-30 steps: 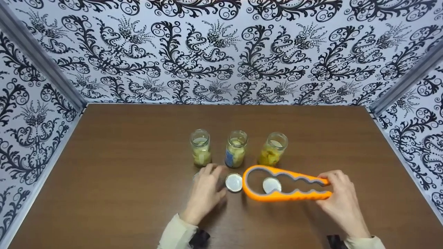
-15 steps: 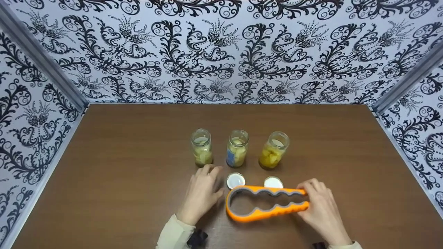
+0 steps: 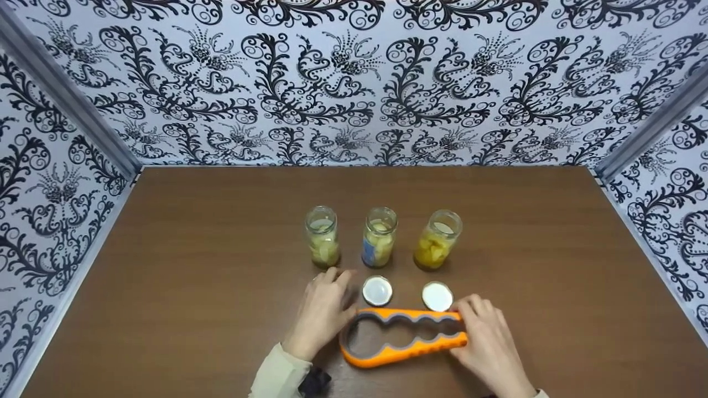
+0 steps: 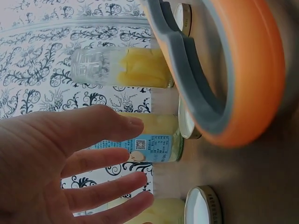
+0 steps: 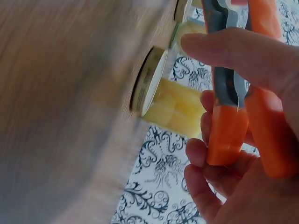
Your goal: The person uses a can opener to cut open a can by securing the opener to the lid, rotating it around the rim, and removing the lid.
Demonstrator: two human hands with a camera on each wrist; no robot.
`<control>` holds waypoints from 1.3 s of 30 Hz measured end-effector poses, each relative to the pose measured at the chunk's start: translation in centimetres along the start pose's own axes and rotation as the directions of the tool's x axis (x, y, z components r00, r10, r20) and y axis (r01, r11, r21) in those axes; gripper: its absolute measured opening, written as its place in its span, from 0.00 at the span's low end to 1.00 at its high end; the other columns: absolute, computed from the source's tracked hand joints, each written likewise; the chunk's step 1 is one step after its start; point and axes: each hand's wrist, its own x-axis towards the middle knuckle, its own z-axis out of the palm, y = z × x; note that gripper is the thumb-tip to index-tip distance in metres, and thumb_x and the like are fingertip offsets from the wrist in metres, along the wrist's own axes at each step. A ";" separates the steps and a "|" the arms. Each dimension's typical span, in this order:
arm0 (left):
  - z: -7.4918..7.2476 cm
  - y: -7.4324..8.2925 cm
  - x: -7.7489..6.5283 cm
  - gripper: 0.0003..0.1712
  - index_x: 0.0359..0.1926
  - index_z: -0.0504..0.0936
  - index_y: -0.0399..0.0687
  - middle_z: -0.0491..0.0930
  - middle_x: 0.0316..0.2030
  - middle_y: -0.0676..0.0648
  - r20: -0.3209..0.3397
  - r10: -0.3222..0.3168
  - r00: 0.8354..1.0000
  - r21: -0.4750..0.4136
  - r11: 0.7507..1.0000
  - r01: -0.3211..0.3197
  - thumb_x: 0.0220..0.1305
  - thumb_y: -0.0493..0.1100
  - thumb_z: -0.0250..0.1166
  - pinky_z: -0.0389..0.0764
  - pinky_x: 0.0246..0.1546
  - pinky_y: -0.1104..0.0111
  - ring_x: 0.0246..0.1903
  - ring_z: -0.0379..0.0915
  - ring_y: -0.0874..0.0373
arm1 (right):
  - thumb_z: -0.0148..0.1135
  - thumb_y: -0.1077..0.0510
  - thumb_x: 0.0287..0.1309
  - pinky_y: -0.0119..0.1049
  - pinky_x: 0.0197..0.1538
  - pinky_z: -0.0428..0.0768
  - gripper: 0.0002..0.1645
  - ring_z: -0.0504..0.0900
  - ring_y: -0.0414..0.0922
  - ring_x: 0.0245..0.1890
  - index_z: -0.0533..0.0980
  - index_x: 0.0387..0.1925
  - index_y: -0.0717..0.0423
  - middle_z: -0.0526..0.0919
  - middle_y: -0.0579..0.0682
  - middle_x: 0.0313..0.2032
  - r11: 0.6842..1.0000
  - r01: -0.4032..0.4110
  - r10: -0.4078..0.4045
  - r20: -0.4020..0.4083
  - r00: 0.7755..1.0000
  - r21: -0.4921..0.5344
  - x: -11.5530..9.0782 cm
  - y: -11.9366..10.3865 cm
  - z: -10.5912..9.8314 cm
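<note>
My right hand grips the handle ends of an orange jar opener with a grey wavy lining, held low over the table. Its round loop points toward my left hand, which holds nothing. In the left wrist view, the left fingers are spread and the thumb extended beside the opener's loop. Two lids, a middle one and a right one, lie white side up just beyond the opener. A third lid shows in the left wrist view; the left hand hides it in the head view.
Three lidless glass jars stand in a row behind the lids: a left jar with pale pieces, a middle jar with a blue label, and a right jar with yellow pieces. Patterned walls enclose the brown table.
My right hand has brought the jar opener left and nearer to me, uncovering the right lid in the head view. The left hand has shifted slightly; the jars stay put.
</note>
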 end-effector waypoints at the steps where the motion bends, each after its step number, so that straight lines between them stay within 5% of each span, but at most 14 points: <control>1: 0.0 0.0 0.0 0.30 0.48 0.80 0.39 0.76 0.37 0.43 0.001 -0.001 1.000 0.001 1.000 0.001 0.40 0.37 0.77 0.76 0.37 0.52 0.36 0.75 0.45 | 0.79 0.66 0.12 0.52 0.42 0.72 0.36 0.73 0.51 0.37 0.76 0.36 0.57 0.73 0.48 0.36 1.000 0.000 0.000 0.014 1.000 0.006 0.0 -0.3 0.1; 11: -0.1 -0.4 -0.3 0.29 0.48 0.80 0.39 0.76 0.40 0.42 0.019 -0.011 1.000 -0.042 0.999 0.012 0.39 0.34 0.75 0.76 0.33 0.50 0.38 0.74 0.44 | 0.78 0.61 0.20 0.47 0.40 0.72 0.34 0.73 0.47 0.37 0.77 0.40 0.54 0.74 0.46 0.37 0.994 0.098 -0.103 0.119 0.988 0.044 0.1 -2.0 1.5; 24: -0.1 -1.0 -0.7 0.29 0.48 0.80 0.40 0.76 0.39 0.42 0.028 -0.016 0.999 -0.053 0.998 0.017 0.39 0.33 0.75 0.76 0.30 0.51 0.36 0.74 0.44 | 0.81 0.57 0.32 0.50 0.42 0.71 0.32 0.72 0.50 0.44 0.79 0.44 0.57 0.77 0.48 0.40 0.997 0.055 -0.069 0.273 0.959 0.058 0.4 -2.0 1.7; 39: -0.3 -1.8 -2.2 0.26 0.49 0.79 0.37 0.76 0.48 0.37 -0.003 -0.048 0.999 -0.052 0.998 0.048 0.46 0.36 0.75 0.76 0.37 0.47 0.43 0.75 0.39 | 0.78 0.50 0.38 0.58 0.54 0.69 0.41 0.72 0.55 0.57 0.75 0.58 0.52 0.77 0.50 0.54 0.984 0.069 -0.094 0.151 0.984 0.162 0.1 -1.4 1.0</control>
